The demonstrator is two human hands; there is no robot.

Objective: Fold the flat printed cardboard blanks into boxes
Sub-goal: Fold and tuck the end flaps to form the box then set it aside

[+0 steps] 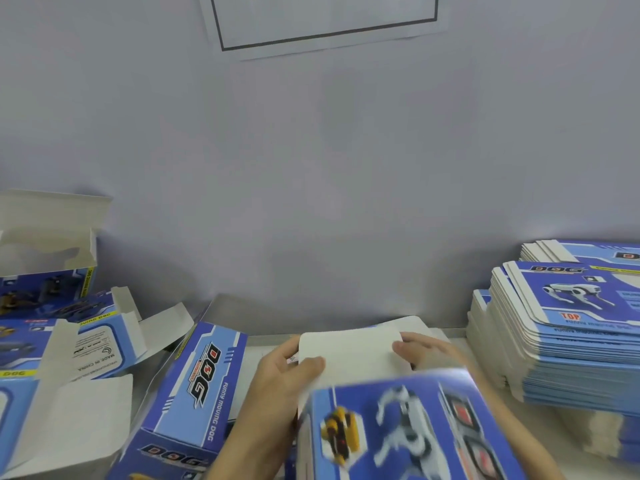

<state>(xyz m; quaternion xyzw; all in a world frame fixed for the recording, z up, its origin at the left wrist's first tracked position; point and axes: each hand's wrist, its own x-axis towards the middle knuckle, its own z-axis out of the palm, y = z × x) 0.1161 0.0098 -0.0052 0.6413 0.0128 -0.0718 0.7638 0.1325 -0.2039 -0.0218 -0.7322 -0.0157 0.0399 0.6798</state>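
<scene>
While both hands, left (277,382) and right (427,351), grip the white flap of the current blank (398,427), several folded boxes (194,386) lie left of it; a tall stack of flat blanks (568,344) waits right of it, so much remains.

Both my hands, left (277,382) and right (427,353), grip a blue box blank (398,427) lower centre; flat stack (561,344) at right.

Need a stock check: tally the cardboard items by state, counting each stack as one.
Blank being folded in both hands: 1
Folded boxes at left, flaps open: 4
Stacks of flat blanks at right: 2, possibly more
Total: 7
</scene>
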